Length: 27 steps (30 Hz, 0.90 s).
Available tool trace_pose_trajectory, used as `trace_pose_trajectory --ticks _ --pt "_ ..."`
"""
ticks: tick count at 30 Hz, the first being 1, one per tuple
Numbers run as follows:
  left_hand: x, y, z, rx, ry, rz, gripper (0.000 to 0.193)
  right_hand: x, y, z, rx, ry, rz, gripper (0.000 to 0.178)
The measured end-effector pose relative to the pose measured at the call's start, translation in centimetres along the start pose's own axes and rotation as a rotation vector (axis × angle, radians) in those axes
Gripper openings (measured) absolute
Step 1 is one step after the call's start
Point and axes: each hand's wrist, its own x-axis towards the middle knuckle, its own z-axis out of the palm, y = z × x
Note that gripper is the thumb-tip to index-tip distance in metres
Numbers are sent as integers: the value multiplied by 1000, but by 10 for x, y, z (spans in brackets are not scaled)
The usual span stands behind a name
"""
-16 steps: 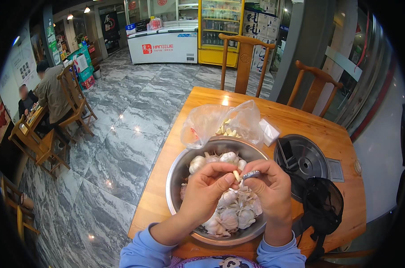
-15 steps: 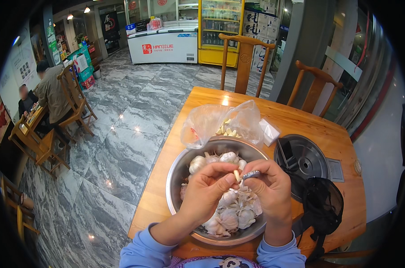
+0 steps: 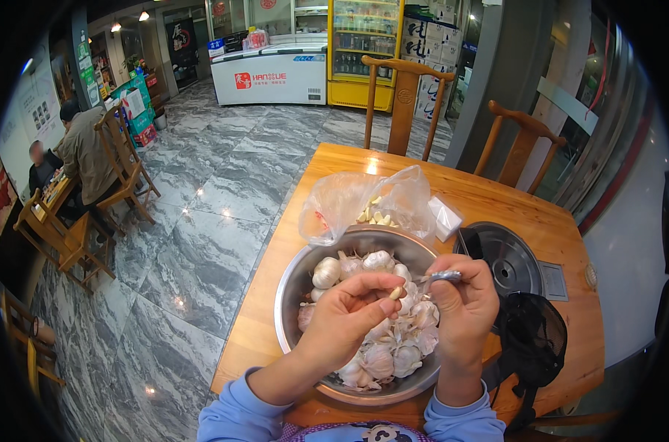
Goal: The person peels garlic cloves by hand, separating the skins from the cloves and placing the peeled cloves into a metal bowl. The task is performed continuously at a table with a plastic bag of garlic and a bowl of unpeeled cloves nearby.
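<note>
Over the steel bowl (image 3: 281,306), my left hand (image 3: 349,313) pinches a pale garlic clove (image 3: 395,293) between thumb and fingertips. My right hand (image 3: 463,302) is closed on a small silvery metal piece (image 3: 445,275) with a ridged edge; its exact kind does not show. A thin pale shred is at its fingertips. Whole garlic bulbs (image 3: 326,272) lie at the bowl's far left, and loose garlic skins and cloves (image 3: 382,361) fill its near part. Beyond the rim, peeled cloves (image 3: 378,218) sit in a clear plastic bag (image 3: 334,210).
To the bowl's right are a white paper packet (image 3: 445,219), a dark round metal cooker plate (image 3: 515,254) and a black mesh bag (image 3: 537,339), on the wooden table (image 3: 257,324). Wooden chairs (image 3: 404,103) stand at its far side. Two people sit at another table, far left.
My hands have parted: the right moved right with the metal piece, away from the clove. My left hand stays nearly in place, still holding the clove.
</note>
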Motion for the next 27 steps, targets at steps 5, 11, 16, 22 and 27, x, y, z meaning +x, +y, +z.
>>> trace_pose_trajectory --ticks 5,11,16,22,27 --pt "2 2 -5 -149 -57 -54 32 5 -8 -8 -17 19 198 16" --pt "2 4 -4 -29 -4 1 31 9 -7 -11 -375 -148 190 11" --pt "-3 3 2 294 121 121 29 4 -6 -2 2 -149 313 13" --pt "-2 -1 2 683 141 435 24 2 -7 5 238 -159 470 14" --pt "-4 -1 3 832 130 530 24 0 -6 7 247 -155 463 16"
